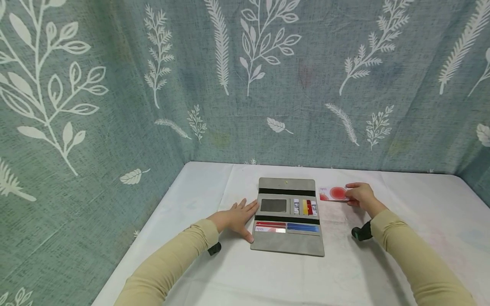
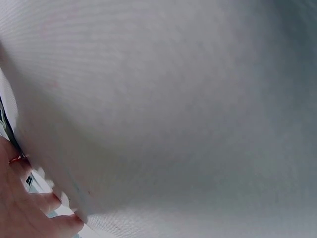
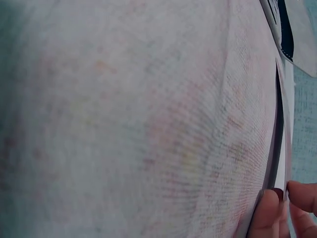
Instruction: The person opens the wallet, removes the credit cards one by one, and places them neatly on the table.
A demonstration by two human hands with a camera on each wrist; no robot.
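- Right hand (image 1: 361, 196) pinches a flat red-and-white card (image 1: 333, 194), just right of the open grey folding wallet (image 1: 287, 245)
- Left hand (image 1: 238, 217) is spread against wallet's left edge
- Card-handling step, I'd guess; next probably needs steady pinch

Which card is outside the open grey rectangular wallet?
The white rectangular card with red circles, pinched by the right hand beside the wallet; the other visible cards sit in its slots.

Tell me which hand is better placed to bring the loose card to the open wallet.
The right hand, probably: it pinches the loose card just off the right edge of the wallet. The left hand lies spread at the wallet's left edge and seems better suited to steadying it.
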